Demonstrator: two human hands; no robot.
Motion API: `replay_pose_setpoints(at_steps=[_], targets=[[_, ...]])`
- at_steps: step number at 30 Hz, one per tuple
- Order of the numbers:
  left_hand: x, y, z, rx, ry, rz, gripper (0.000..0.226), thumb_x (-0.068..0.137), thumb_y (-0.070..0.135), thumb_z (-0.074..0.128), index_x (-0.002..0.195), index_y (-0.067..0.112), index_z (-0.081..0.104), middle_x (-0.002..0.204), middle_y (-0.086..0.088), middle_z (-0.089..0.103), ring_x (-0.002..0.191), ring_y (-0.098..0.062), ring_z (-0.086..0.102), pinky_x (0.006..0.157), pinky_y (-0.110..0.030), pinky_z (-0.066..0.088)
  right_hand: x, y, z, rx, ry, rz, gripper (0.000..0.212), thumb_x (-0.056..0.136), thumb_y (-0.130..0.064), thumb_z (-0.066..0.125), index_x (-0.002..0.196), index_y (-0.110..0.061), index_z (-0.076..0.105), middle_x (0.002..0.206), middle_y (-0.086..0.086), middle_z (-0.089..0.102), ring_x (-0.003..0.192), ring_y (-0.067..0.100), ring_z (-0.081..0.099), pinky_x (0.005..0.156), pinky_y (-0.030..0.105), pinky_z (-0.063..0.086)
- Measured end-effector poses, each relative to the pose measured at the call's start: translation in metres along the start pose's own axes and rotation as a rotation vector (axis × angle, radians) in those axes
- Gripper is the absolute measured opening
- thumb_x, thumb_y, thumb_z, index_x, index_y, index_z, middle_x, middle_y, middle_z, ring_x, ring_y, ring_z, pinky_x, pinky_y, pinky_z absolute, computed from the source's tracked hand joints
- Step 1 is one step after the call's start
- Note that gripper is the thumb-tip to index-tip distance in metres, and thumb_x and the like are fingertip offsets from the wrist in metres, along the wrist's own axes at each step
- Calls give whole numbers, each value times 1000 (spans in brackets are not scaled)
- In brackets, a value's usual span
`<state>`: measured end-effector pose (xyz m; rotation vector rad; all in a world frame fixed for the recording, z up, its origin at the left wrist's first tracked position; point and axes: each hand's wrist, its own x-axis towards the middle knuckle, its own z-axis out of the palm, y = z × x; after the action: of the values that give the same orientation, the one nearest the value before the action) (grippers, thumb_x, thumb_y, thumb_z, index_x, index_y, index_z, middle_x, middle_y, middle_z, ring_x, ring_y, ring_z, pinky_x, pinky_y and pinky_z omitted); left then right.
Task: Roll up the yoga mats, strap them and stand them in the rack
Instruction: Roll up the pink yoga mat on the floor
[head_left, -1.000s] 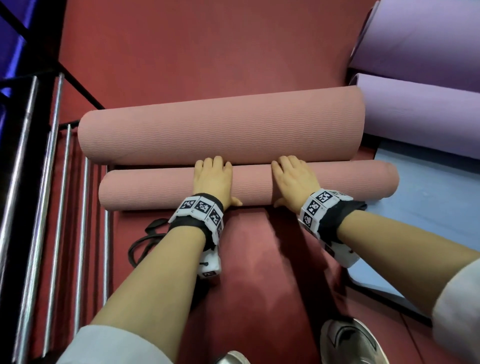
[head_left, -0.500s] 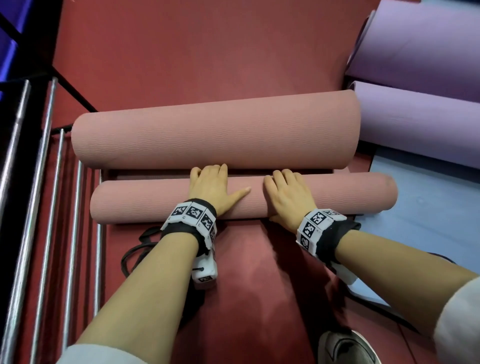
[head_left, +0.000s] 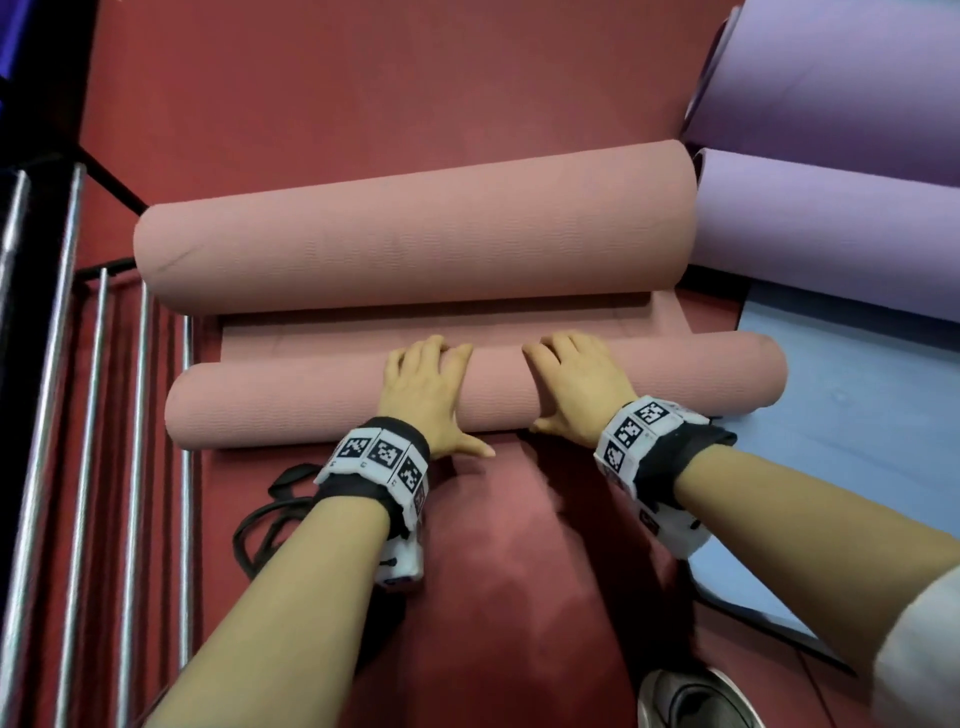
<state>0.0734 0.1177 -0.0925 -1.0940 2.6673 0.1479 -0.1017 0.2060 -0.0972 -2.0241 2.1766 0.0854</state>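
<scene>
**Red carpet, pink mat half rolled**

Red carpet (head_left: 363, 78) covers the floor, and on it the pink mat's near roll (head_left: 291, 400) lies crosswise to the person, its long axis running left to right. The left hand (head_left: 423, 395) and right hand (head_left: 576, 392) both rest on top of that roll, either side of its middle. Their palms are down and their fingers spread over its curve, clasping nothing. Beyond the near roll a flat strip (head_left: 311, 338) of the same mat runs to a thicker roll (head_left: 415, 234), so the rolling push likely goes straight away from the body, neither hand nearer than the other. Left of the near roll stand the rack (head_left: 186, 519) bars, and a black strap (head_left: 284, 480) lies on its near side. Wrist bands (head_left: 382, 454) carry square coded markers (no readable words anywhere)
</scene>
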Motion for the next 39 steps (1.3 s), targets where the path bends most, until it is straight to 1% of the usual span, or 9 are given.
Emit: replay_pose_setpoints(at_steps=[5,11,14,17,19,22,25,34,39], targets=[[4,-17,-7,77,42,39,91,55,55,80,129,15,45,129,-3,50,119,-22,48,99,-35,33,18,7,-19,22,-136,-46,84,58,-59,77,123,-13,48,117,8,57,109,29,53,92,35,41],[8,-23,-18,20,-216,66,90,52,62,79,126,18,50,124,-2,56,113,-22,55,97,-37,40,13,10,-23,204,-338,7,93,59,-59,79,135,-19,44,125,6,60,114,26,56,91,32,43],[16,-21,-19,-83,-257,-3,110,59,72,69,145,16,28,147,-6,37,134,-22,36,111,-39,26,15,11,-23,211,-389,18,99,60,-61,77,140,-17,38,142,9,45,131,25,41,107,33,31],[11,-19,-16,-75,-170,-68,140,51,79,66,150,18,-12,157,-9,-15,145,-24,-12,117,-45,1,12,9,-16,28,-342,28,102,57,-73,70,139,-21,40,157,22,-8,145,36,-7,116,47,-1],[9,-19,-16,-74,-107,-99,144,47,81,66,148,22,-17,153,-10,-29,143,-25,-21,115,-45,-1,12,12,-17,33,-333,39,100,56,-73,70,139,-24,41,154,21,-21,143,39,-16,116,49,-3],[3,-20,-16,-107,-25,-146,125,50,80,64,149,18,18,155,-14,6,142,-28,12,112,-42,15,12,11,-24,79,-264,23,103,58,-71,70,143,-25,36,157,17,2,145,32,5,117,43,5],[-2,-14,-13,-85,172,-119,84,65,74,58,120,12,50,123,-11,49,116,-29,43,96,-39,31,7,13,-30,135,-135,42,90,68,-64,68,140,-20,37,140,9,36,131,26,34,107,37,24],[-1,-15,-17,68,-2,-12,90,56,66,75,127,18,47,123,-2,54,115,-23,49,95,-34,36,12,-3,-33,-6,-199,-10,83,54,-56,83,112,-11,44,114,9,59,102,29,57,84,36,44],[0,-15,-24,9,-203,-42,95,51,68,77,124,16,45,118,-6,63,108,-27,58,89,-35,45,14,9,-43,104,-367,-1,87,57,-53,83,124,-15,44,111,12,63,102,33,58,80,33,43]])
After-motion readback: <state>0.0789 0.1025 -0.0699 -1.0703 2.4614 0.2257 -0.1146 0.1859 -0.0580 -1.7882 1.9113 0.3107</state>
